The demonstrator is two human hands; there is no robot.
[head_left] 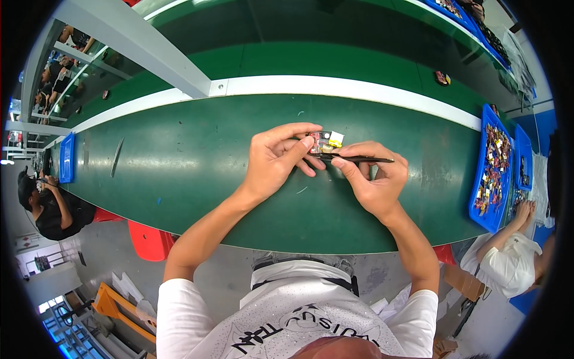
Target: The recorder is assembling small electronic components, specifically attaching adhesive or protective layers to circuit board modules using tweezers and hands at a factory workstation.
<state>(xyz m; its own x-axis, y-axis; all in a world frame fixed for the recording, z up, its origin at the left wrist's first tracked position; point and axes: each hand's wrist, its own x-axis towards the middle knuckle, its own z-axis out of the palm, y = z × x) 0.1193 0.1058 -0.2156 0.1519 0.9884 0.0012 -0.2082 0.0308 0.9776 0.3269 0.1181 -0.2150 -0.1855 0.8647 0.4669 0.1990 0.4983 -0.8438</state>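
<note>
Above the middle of the green table [197, 179], my left hand [272, 158] pinches a small electronic part [317, 142] between thumb and fingers. The part has a dark frame, reddish areas, a bright yellow patch and a white tab at its upper right. My right hand [378, 179] is closed around slim black tweezers [372, 159], held almost level. Their tip meets the lower edge of the part; whether it grips anything there is too small to tell.
A blue tray [495, 221] full of small coloured parts stands at the right end, near a co-worker [508, 263]. Another blue tray [67, 157] and a seated person [57, 206] are at far left. Thin tweezers [116, 157] lie on the left. A white rail [299, 85] borders the back.
</note>
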